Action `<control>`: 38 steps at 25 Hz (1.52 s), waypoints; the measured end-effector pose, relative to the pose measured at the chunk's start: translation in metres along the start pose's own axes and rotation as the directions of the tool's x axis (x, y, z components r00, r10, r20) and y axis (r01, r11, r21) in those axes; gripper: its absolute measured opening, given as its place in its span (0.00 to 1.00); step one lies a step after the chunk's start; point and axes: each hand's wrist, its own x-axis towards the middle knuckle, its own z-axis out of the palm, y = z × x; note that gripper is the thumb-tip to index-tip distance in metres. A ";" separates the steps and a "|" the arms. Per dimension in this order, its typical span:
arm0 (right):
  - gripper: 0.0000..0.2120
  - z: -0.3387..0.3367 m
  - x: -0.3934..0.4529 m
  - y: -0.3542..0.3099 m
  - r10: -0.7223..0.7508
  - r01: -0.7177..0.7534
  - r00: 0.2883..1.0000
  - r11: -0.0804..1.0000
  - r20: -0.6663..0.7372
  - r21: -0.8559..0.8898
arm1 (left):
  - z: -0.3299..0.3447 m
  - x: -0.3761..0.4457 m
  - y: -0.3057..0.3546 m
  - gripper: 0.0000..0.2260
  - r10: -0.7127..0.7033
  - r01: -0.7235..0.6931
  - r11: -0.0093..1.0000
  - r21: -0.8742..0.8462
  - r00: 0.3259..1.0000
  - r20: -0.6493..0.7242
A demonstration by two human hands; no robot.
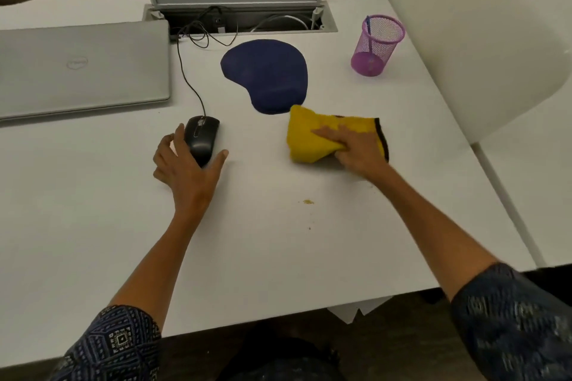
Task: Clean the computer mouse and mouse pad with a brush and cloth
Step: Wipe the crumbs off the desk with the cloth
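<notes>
While the left hand (185, 170) clasps the wired mouse (201, 139), the right hand (356, 151), clutching the yellow cloth (305, 133), should drag it firmly to the crumbs (308, 202) at its six o'clock.

I see a mouse (201, 139) under my left hand (185, 170), a cloth (309, 142) under my right hand (356, 148), and a mouse pad (266, 76) beyond, between them.

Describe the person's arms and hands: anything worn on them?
Both forearms are bare. The left sleeve and right sleeve are short, dark navy with a pale geometric print. The left hand and right hand show no gloves, rings or watch.
</notes>
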 end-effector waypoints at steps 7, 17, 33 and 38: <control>0.26 -0.023 -0.086 -0.038 -0.110 0.068 0.992 0.868 0.058 0.493 | 0.000 -0.039 0.008 0.25 0.331 -0.335 0.935 0.115 0.942 0.056; 0.26 -0.037 -0.077 0.048 0.303 -0.326 0.940 0.934 -0.155 -0.149 | -0.008 -0.092 0.011 0.26 0.362 -0.367 0.928 0.062 0.929 0.083; 0.22 -0.043 -0.070 -0.024 0.099 -0.076 0.958 0.993 -0.268 0.094 | -0.012 -0.131 -0.001 0.21 0.193 -0.189 0.979 -0.079 0.980 0.046; 0.28 0.034 -0.065 -0.054 -0.043 0.047 0.999 0.989 -0.029 0.140 | -0.018 -0.122 0.001 0.20 0.191 -0.190 0.979 -0.080 0.982 0.009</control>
